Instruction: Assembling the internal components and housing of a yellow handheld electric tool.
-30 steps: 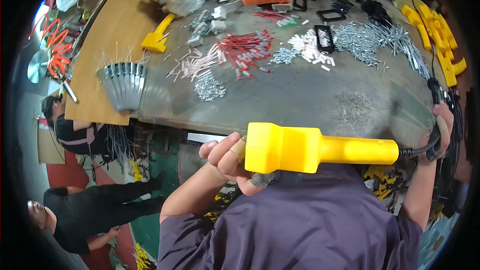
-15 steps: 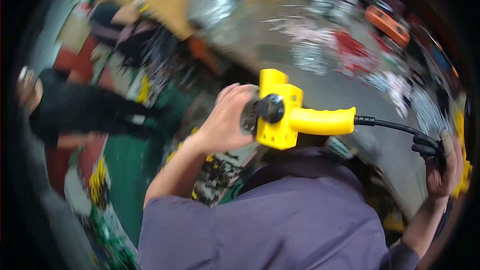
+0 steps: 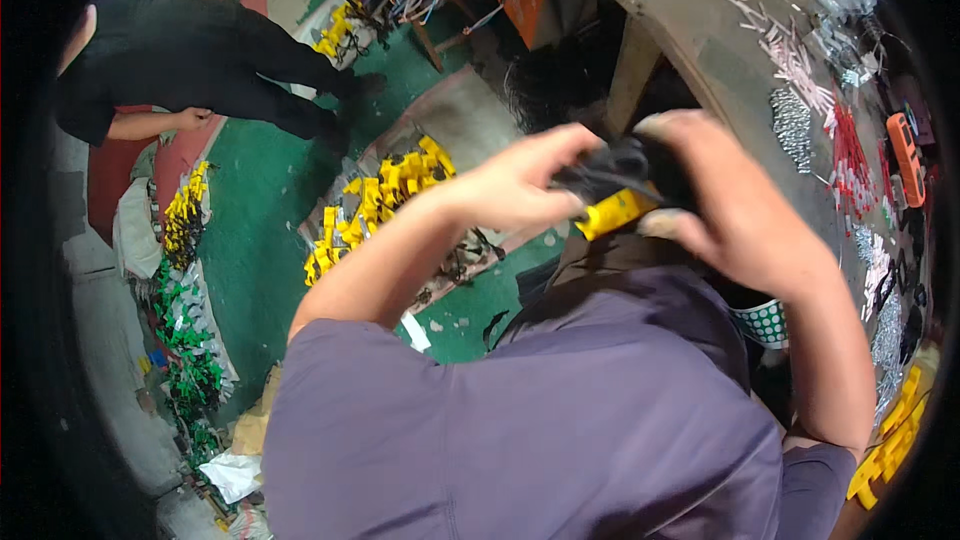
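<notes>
A black cable [image 3: 607, 170] and yellow tool [image 3: 618, 213] lay between the fingertips. The left hand [image 3: 512, 180], partly curled, gripped the cable; the right hand [image 3: 738, 202] curved wide, its hold unclear.

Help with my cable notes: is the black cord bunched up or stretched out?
Bunched: the black cord shows as loops gathered between the left hand and right hand, beside the yellow tool.

I count 2 hands: left hand [image 3: 507, 183], right hand [image 3: 737, 195]. 1 yellow tool [image 3: 613, 215], 1 black cable [image 3: 605, 174]. 1 co-worker [image 3: 190, 50]. 1 desk [image 3: 695, 35], 1 orange meter [image 3: 907, 160], 1 red wire pile [image 3: 850, 165], 1 dotted tub [image 3: 765, 323]. Floor [image 3: 262, 230]: 3 yellow heaps [image 3: 403, 180], 1 green heap [image 3: 190, 325]. Pieces per pile too small for me to count.
</notes>
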